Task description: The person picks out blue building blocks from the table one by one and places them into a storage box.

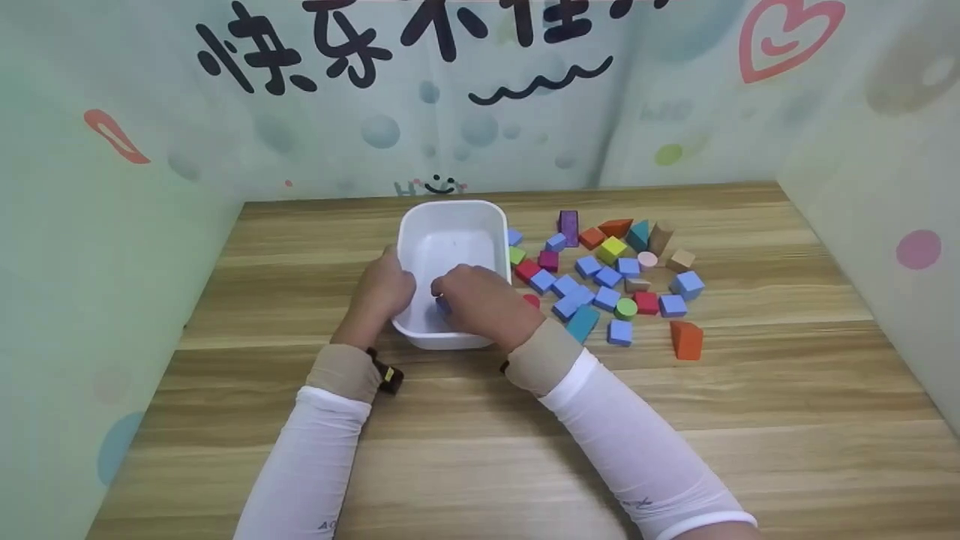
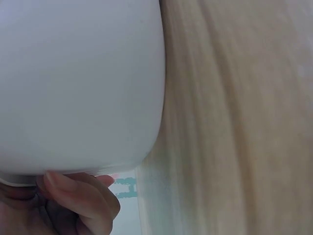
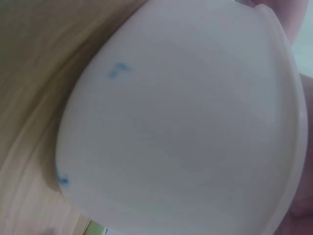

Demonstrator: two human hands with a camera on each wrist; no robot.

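A white plastic container (image 1: 454,341) stands on the table, its side wall close up in the left wrist view (image 2: 83,88) and the right wrist view (image 3: 181,117). My left hand (image 1: 384,285) grips its left rim, with curled fingers (image 2: 83,198) showing below the wall. My right hand (image 1: 484,300) reaches over the near right rim into the container, fingers bent downward. A bit of a blue block (image 1: 443,304) shows at those fingertips, mostly hidden by the hand. In the right wrist view the wall blocks sight of the right fingertips.
Right of the container lie several loose blue blocks (image 1: 574,300), with a purple block (image 1: 568,228), a yellow block (image 1: 612,249), a green cylinder (image 1: 625,308) and an orange block (image 1: 686,340) among them. Patterned fabric (image 1: 480,142) rises behind the wooden table (image 1: 465,450).
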